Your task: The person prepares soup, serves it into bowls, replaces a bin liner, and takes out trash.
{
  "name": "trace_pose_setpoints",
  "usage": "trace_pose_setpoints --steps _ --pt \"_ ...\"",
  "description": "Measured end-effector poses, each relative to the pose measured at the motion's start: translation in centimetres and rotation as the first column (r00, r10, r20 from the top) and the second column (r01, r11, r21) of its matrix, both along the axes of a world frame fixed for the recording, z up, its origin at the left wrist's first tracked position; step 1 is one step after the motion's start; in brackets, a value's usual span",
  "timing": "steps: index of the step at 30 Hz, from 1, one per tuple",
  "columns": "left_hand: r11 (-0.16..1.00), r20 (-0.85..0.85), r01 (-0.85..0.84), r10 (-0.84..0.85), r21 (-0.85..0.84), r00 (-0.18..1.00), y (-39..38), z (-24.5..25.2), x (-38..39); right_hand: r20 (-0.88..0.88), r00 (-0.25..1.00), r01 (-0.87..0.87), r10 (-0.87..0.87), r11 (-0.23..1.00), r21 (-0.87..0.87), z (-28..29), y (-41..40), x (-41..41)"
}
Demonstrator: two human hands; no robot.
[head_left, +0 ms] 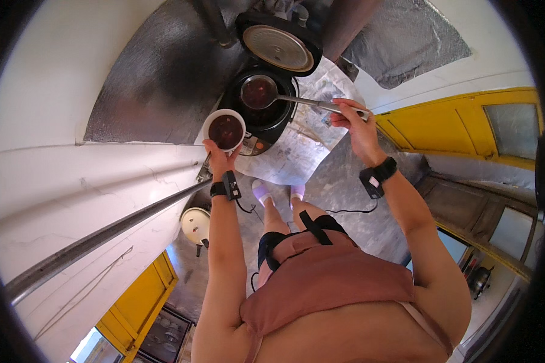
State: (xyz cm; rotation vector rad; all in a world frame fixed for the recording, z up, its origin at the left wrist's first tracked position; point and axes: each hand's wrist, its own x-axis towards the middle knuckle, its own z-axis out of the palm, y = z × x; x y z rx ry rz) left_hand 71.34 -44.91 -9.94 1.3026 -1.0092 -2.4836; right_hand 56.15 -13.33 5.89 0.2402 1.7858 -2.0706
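My left hand holds a white bowl from below, by its near side. Dark red porridge or soup fills much of the bowl. In my right hand is the handle of a metal ladle, its round scoop full of the same dark red food. The scoop hangs over the open pot of a black rice cooker, just up and to the right of the bowl. More dark food lies in the pot, partly hidden by the ladle. The cooker's lid stands raised behind it.
Printed paper covers the surface around the cooker. A metal pole slants along the white wall at left. A cream lidded pot sits low beside my left forearm. Yellow cabinet doors stand at right. Cables hang from both wrist devices.
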Motion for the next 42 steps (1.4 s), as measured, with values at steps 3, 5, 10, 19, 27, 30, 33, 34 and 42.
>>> trace_pose_setpoints --steps 3,5,10,19,27,30,33,34,42 --pt "1.0 -0.015 0.004 -0.004 -0.014 1.0 1.0 -0.5 -1.2 -0.013 1.0 0.025 -0.025 0.999 0.024 3.2 0.1 -0.2" --pt "0.999 -0.054 0.035 -0.034 0.006 0.998 1.5 -0.8 -2.0 -0.031 0.999 0.018 -0.018 1.0 0.016 4.2 0.2 -0.1" --pt "0.999 -0.063 0.039 -0.037 0.037 0.997 2.6 -0.9 -3.6 -0.068 0.995 -0.065 0.07 0.996 0.068 6.3 -1.1 1.1" --pt "0.996 -0.063 0.089 -0.09 -0.022 0.994 3.7 1.0 -4.8 -0.495 0.733 -0.297 0.466 0.875 0.384 7.9 -1.8 3.1" --pt "0.994 -0.122 0.065 -0.055 0.084 0.991 2.3 -0.7 -3.9 -0.593 0.393 -0.352 0.703 0.711 0.609 8.6 -1.3 3.5" --pt "0.997 -0.129 0.068 -0.063 0.032 0.99 2.7 -0.1 -3.7 -0.429 0.82 -0.277 0.379 0.918 0.283 6.9 -0.9 3.8" --pt "1.0 -0.057 0.007 -0.006 0.025 0.998 2.4 0.6 -2.8 -0.184 0.978 -0.087 0.099 0.994 0.067 5.1 -1.1 3.2" --pt "0.999 -0.079 0.037 -0.035 0.018 0.996 2.0 0.8 -2.2 -0.194 0.976 -0.082 0.099 0.992 0.095 4.4 -1.3 3.0" --pt "0.995 -0.033 -0.008 0.005 -0.096 0.999 -0.8 2.1 1.8 -0.415 0.869 -0.131 0.27 0.934 0.332 -8.3 -5.5 1.5"
